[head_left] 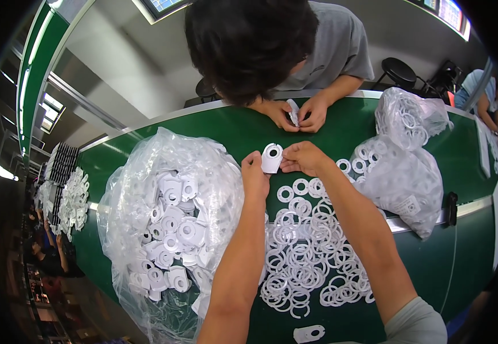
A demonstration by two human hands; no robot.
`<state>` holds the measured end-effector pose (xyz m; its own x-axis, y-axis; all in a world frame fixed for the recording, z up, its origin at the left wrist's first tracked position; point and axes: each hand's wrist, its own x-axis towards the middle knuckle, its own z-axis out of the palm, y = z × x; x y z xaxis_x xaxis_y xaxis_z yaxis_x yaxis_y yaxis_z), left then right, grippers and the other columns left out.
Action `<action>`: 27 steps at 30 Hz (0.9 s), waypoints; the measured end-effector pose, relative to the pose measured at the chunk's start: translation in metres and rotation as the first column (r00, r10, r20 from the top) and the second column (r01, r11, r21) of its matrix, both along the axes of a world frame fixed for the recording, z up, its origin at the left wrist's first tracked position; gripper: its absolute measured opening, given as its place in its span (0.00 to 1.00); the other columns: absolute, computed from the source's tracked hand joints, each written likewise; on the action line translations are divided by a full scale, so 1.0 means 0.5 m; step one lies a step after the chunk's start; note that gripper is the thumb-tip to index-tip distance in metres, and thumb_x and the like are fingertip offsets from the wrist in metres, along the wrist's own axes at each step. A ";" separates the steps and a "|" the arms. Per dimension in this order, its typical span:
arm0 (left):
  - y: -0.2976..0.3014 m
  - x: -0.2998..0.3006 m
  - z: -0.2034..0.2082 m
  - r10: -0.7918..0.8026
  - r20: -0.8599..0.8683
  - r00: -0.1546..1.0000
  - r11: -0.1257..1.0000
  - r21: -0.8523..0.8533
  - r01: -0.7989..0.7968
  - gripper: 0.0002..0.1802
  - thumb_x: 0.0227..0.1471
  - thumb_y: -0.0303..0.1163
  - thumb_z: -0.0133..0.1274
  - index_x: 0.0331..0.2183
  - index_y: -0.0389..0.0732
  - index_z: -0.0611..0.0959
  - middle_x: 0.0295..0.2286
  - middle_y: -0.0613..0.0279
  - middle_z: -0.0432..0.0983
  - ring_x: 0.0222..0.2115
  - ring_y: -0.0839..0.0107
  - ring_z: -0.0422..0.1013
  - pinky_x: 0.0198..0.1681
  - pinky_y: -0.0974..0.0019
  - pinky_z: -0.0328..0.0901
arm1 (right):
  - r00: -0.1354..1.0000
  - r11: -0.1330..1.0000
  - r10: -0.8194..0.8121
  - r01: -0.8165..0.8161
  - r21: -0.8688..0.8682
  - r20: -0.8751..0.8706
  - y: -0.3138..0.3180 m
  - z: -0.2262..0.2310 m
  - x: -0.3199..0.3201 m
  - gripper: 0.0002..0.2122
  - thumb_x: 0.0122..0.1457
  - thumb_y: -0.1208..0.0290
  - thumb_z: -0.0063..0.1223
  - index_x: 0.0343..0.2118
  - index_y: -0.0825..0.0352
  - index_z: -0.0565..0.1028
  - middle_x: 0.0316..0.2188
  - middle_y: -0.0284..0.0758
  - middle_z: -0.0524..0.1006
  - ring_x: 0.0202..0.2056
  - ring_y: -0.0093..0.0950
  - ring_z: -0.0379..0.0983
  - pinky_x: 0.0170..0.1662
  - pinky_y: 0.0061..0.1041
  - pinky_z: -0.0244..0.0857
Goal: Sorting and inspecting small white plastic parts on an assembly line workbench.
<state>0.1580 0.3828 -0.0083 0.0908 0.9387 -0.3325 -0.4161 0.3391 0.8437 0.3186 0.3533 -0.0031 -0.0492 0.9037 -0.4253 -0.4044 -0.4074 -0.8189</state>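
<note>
Just beyond the ring pile (297, 269), the left hand (254, 175) pinches the left edge of the white holed plate (270, 166); the right hand (303, 158) pinches its right edge. Whether these fingers also hold a ring cannot be told. Recommended: grip edges evenly; keep the hole unobstructed.

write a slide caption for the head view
Left hand and right hand hold a white part over a green table, near loose white rings.
</note>
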 end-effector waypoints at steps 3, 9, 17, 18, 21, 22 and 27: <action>-0.010 0.004 0.000 0.007 0.055 0.998 1.000 0.011 -0.008 0.18 0.57 0.25 0.47 0.49 0.33 0.68 0.40 0.53 0.70 0.39 0.63 0.71 0.41 0.60 0.69 | 0.996 0.998 -0.054 0.056 0.019 -0.071 -0.011 -0.008 -0.010 0.07 0.59 0.76 0.49 0.35 0.76 0.71 0.31 0.42 0.75 0.32 0.32 0.76 0.36 0.29 0.75; -0.009 0.001 0.005 -0.130 -0.046 0.990 0.990 0.055 0.132 0.21 0.54 0.21 0.49 0.50 0.33 0.69 0.41 0.53 0.72 0.39 0.63 0.71 0.39 0.64 0.67 | 0.999 0.999 -0.008 0.010 0.053 -0.039 -0.017 0.008 0.010 0.09 0.60 0.74 0.49 0.37 0.76 0.71 0.32 0.43 0.75 0.32 0.31 0.76 0.36 0.29 0.75; -0.008 0.015 0.000 0.070 -0.070 0.995 0.989 0.138 -0.059 0.29 0.50 0.20 0.53 0.54 0.35 0.64 0.40 0.49 0.73 0.35 0.65 0.72 0.39 0.65 0.68 | 0.997 1.000 0.015 -0.014 0.023 -0.069 -0.023 0.018 0.022 0.10 0.59 0.74 0.51 0.37 0.77 0.71 0.31 0.44 0.75 0.33 0.33 0.77 0.38 0.30 0.75; -0.007 0.019 0.000 0.067 -0.070 0.995 0.989 0.138 -0.057 0.29 0.50 0.20 0.53 0.54 0.35 0.64 0.40 0.49 0.73 0.35 0.65 0.72 0.39 0.65 0.68 | 0.994 0.999 -0.011 0.015 0.030 -0.106 -0.023 0.016 0.019 0.10 0.59 0.74 0.51 0.37 0.78 0.71 0.31 0.45 0.75 0.34 0.34 0.77 0.38 0.31 0.75; -0.005 0.013 -0.004 -0.069 0.065 0.995 0.991 0.123 0.061 0.27 0.49 0.21 0.55 0.50 0.36 0.66 0.38 0.55 0.73 0.32 0.65 0.73 0.33 0.67 0.69 | 0.985 0.997 -0.052 0.060 0.045 -0.166 -0.021 0.010 0.005 0.10 0.58 0.75 0.51 0.37 0.79 0.70 0.31 0.46 0.75 0.34 0.36 0.76 0.38 0.31 0.76; -0.012 0.017 0.001 -0.071 0.066 0.995 0.990 0.123 0.062 0.27 0.49 0.21 0.55 0.50 0.36 0.66 0.38 0.55 0.73 0.32 0.65 0.73 0.33 0.67 0.69 | 0.981 0.995 -0.074 0.085 0.051 -0.181 -0.020 0.011 0.004 0.10 0.58 0.75 0.51 0.37 0.79 0.70 0.31 0.47 0.75 0.34 0.37 0.76 0.37 0.31 0.76; -0.025 0.028 0.019 -0.082 -0.094 0.992 0.986 0.140 0.095 0.35 0.43 0.16 0.56 0.54 0.36 0.63 0.37 0.56 0.73 0.29 0.70 0.72 0.26 0.72 0.67 | 0.996 0.998 -0.039 0.043 0.043 -0.078 -0.024 0.025 0.007 0.09 0.56 0.76 0.52 0.36 0.78 0.70 0.30 0.45 0.75 0.32 0.34 0.77 0.36 0.30 0.76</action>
<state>0.1721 0.3702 0.0012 0.1523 0.9669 -0.2046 -0.3126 0.2435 0.9181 0.3223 0.3410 0.0092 -0.0430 0.9236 -0.3809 -0.4826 -0.3530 -0.8015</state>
